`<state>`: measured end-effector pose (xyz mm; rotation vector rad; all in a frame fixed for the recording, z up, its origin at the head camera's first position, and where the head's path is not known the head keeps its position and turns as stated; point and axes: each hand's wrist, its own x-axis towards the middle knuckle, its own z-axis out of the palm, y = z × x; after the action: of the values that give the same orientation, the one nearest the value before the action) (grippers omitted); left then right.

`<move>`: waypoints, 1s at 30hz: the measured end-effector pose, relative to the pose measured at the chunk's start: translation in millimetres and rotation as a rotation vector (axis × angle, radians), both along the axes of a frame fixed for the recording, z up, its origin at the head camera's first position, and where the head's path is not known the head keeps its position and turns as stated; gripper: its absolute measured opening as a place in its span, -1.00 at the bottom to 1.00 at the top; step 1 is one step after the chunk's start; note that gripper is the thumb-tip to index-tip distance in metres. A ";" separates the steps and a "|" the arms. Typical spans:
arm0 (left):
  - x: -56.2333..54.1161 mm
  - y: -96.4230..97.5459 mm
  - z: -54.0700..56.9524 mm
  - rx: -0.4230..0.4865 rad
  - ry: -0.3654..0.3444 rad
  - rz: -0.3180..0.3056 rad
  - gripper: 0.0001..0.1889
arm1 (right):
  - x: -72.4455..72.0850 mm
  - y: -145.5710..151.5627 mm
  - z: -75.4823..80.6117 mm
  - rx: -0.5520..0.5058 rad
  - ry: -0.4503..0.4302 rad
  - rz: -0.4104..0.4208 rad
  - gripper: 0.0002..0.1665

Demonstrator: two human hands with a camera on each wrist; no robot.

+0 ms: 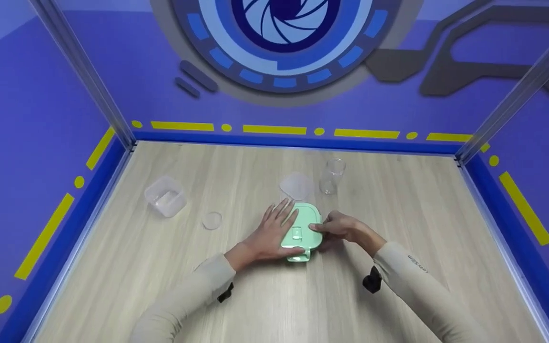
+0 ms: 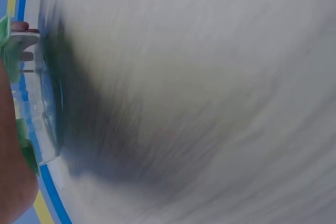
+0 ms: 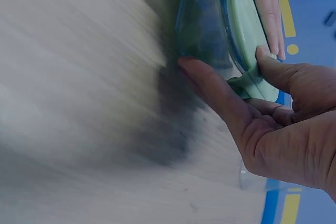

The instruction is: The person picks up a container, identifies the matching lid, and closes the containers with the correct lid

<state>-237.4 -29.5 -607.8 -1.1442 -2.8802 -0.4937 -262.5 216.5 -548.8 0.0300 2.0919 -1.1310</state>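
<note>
A clear food container (image 3: 202,24) with a mint-green latched lid (image 1: 310,239) sits on the wooden table in front of me. My left hand (image 1: 272,237) lies across the lid's left side, fingers straight and spread, with its thumb by the front latch (image 1: 299,257). From the right, my right hand (image 1: 343,227) grips the container's edge. Its thumb presses the lid's top, and its index finger runs down along the clear side in the right wrist view. The right side latch (image 3: 245,83) is beside those fingers. In the left wrist view the container (image 2: 48,114) shows only at the left edge.
A translucent square tub (image 1: 166,196) and a small clear round disc (image 1: 212,220) lie to the left. Behind the container are a translucent flat piece (image 1: 297,186) and a clear drinking glass (image 1: 332,176). Blue walls (image 1: 274,109) bound the table's back and sides.
</note>
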 end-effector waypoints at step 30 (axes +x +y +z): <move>6.6 -0.3 11.8 -0.139 -0.024 0.053 0.10 | 20.9 -4.6 -17.2 -0.173 0.009 -0.212 -0.28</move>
<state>-230.8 -29.8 -596.0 -1.0814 -2.9985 -0.3128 -241.6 211.9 -565.9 0.1672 2.0270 -1.4378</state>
